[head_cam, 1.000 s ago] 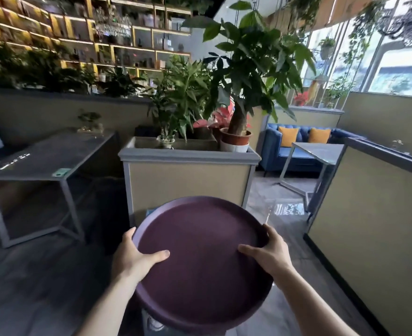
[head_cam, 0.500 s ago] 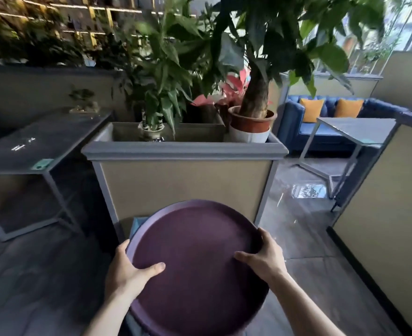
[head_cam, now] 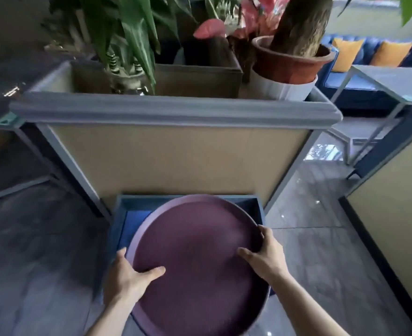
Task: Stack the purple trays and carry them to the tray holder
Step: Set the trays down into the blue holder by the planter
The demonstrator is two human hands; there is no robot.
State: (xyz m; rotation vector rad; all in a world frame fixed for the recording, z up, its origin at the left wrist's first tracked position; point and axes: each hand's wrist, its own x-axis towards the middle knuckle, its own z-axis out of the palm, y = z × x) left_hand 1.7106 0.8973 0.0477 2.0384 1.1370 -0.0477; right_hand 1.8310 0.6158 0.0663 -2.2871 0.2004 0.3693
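I hold the round purple tray stack (head_cam: 197, 260) flat in front of me; only the top tray's face shows, so how many lie beneath is hidden. My left hand (head_cam: 127, 280) grips its left rim, thumb on top. My right hand (head_cam: 265, 257) grips the right rim the same way. Directly below and behind the trays sits a blue open-topped box, the tray holder (head_cam: 137, 204), on the floor against the planter's front panel. The trays hover over its opening.
A tall beige planter box (head_cam: 175, 154) with a grey rim stands straight ahead, holding green plants and a red-brown pot (head_cam: 289, 64). A grey table (head_cam: 3, 98) is at left, a beige partition (head_cam: 399, 214) at right, a blue sofa (head_cam: 360, 69) behind.
I have stepped closer to the planter and looked down. The blue holder has come into view under the trays. Both hands keep the same grip.
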